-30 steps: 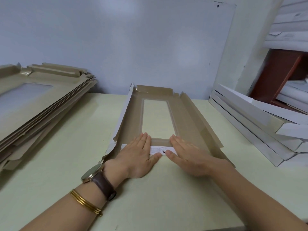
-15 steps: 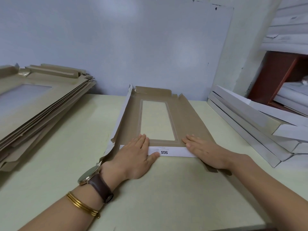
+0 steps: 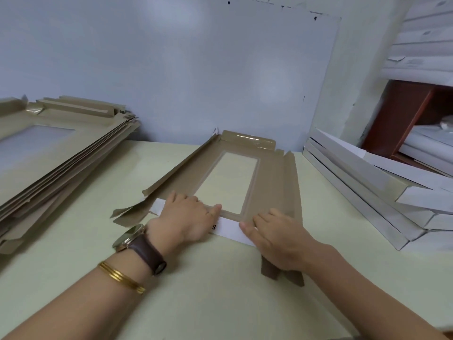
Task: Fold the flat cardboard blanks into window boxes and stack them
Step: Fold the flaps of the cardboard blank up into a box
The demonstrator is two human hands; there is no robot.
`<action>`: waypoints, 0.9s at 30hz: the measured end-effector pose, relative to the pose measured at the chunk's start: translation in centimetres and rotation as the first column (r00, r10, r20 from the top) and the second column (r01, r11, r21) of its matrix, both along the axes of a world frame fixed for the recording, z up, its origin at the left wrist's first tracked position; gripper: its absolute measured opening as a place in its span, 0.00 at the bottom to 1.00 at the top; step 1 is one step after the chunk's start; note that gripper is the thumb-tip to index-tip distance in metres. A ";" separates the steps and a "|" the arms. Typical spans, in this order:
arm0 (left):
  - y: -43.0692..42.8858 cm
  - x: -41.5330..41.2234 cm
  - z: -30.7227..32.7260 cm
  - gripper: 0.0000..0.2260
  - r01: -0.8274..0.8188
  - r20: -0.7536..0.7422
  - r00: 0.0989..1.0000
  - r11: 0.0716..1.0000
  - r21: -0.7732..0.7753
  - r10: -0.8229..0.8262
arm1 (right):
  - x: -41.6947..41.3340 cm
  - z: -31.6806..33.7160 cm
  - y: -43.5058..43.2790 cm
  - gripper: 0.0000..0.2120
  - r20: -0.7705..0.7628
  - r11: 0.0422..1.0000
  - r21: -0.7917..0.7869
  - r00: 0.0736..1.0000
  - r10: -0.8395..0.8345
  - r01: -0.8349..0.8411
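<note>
Cardboard blank: side walls now laid flatter than before. White end flap: pressed under left hand, fingers slightly bent, and right hand, fingers straight, brought nearer.

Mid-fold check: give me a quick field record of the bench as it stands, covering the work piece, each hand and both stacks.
Work piece: brown cardboard blank with a clear window, lying on the pale green table.
Near end: white printed flap, folded over onto the blank.
Left hand: presses the flap's left part, no grip.
Right hand: presses the flap's right part, thumb on the white.
Left stack: flat brown window blanks, unfolded.
Right stack: white folded boxes, stacked askew.
</note>
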State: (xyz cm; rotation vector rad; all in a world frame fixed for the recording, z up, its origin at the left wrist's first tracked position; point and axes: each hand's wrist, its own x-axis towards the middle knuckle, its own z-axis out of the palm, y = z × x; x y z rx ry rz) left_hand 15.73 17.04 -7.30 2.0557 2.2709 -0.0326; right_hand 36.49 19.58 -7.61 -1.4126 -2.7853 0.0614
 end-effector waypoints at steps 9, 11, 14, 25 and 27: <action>1.7 3.7 0.5 0.20 -0.061 0.058 0.996 0.997 -0.051 0.064 | -2.1 0.9 0.1 0.18 -0.240 0.994 -0.103 0.968 -0.065 0.041; 1.7 3.3 0.5 0.24 -0.052 0.066 0.996 0.994 -0.101 0.059 | -1.5 1.6 0.7 0.11 -0.314 0.975 -0.213 0.940 -0.133 0.067; 1.5 2.1 0.7 0.40 0.014 0.025 1.000 0.978 -0.207 -0.009 | -0.6 2.5 2.5 0.17 -0.234 0.986 -0.168 0.972 -0.031 -0.009; 0.5 -3.6 2.7 0.44 0.147 0.007 0.988 0.911 -0.385 -0.157 | 1.2 2.7 8.2 0.26 0.035 0.991 -0.130 0.999 -0.037 0.041; 0.3 -4.7 3.5 0.43 0.154 0.003 0.986 0.900 -0.407 -0.167 | 1.4 2.8 8.8 0.32 0.058 0.984 -0.168 0.997 -0.049 0.058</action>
